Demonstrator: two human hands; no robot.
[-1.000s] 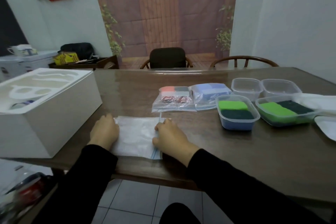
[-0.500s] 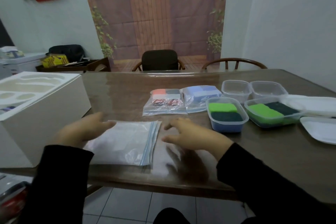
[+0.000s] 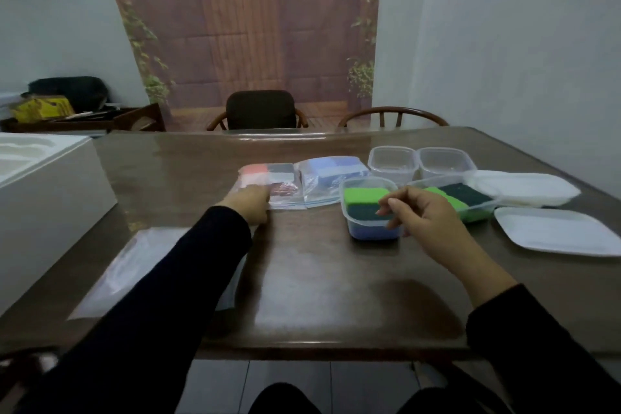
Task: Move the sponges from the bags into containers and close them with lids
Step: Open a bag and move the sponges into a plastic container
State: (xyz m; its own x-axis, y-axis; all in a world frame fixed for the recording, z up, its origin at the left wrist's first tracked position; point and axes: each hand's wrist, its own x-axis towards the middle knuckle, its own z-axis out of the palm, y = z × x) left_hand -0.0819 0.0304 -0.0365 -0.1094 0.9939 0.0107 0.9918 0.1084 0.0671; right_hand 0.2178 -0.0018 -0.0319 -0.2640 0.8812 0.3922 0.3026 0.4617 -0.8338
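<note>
Brown tabletop (image 3: 319,262), left hand (image 3: 248,203) laid on near edge of sponge bag (image 3: 268,185), grip probably closed but blurred, right hand (image 3: 420,215) hovering loosely curled, nothing held, beside filled container (image 3: 369,208), empty bag (image 3: 141,265) flat near left sleeve.

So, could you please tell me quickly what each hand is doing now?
Left hand: grips the sponge bag.
Right hand: holds nothing, fingers loosely curled.
</note>
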